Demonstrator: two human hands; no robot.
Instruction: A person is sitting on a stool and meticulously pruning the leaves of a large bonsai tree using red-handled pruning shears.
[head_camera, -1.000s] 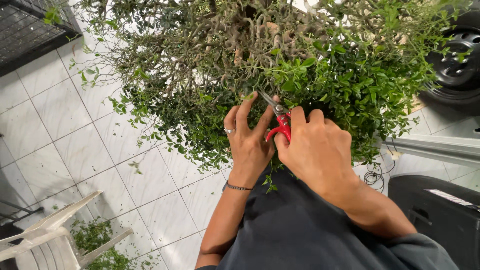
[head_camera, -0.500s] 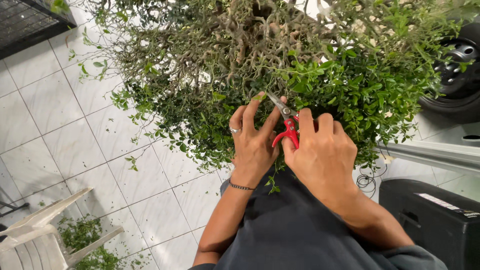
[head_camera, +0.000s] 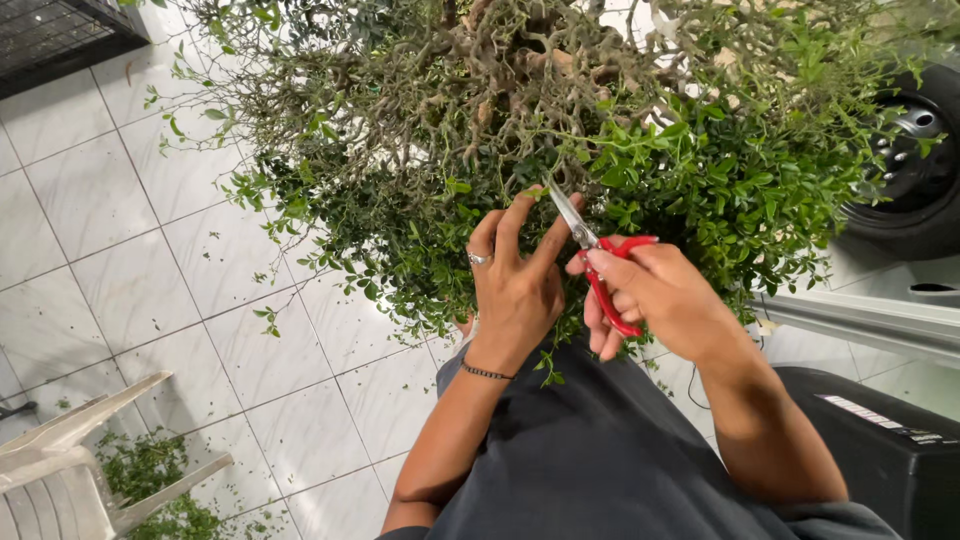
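Note:
A bushy small-leaved shrub (head_camera: 560, 130) with twisted bare stems fills the top of the head view. My right hand (head_camera: 665, 300) grips red-handled scissors (head_camera: 597, 265), the metal blades pointing up-left into the foliage. My left hand (head_camera: 515, 280), with a ring and a thin bracelet, is just left of the blades, fingers spread and touching the leafy twigs at the blade tips. I cannot tell whether it pinches a twig. My dark shirt fills the bottom centre.
White floor tiles (head_camera: 150, 250) are sprinkled with leaf clippings. A white plastic chair (head_camera: 70, 450) stands at the bottom left with a pile of cuttings (head_camera: 150, 480) beside it. A car wheel (head_camera: 915, 160) is at the right, a black box (head_camera: 880, 440) below it.
My right hand has shifted right and turned, so the scissors now show more clearly with blades angled up-left. My left hand's fingers have spread wider at the twigs.

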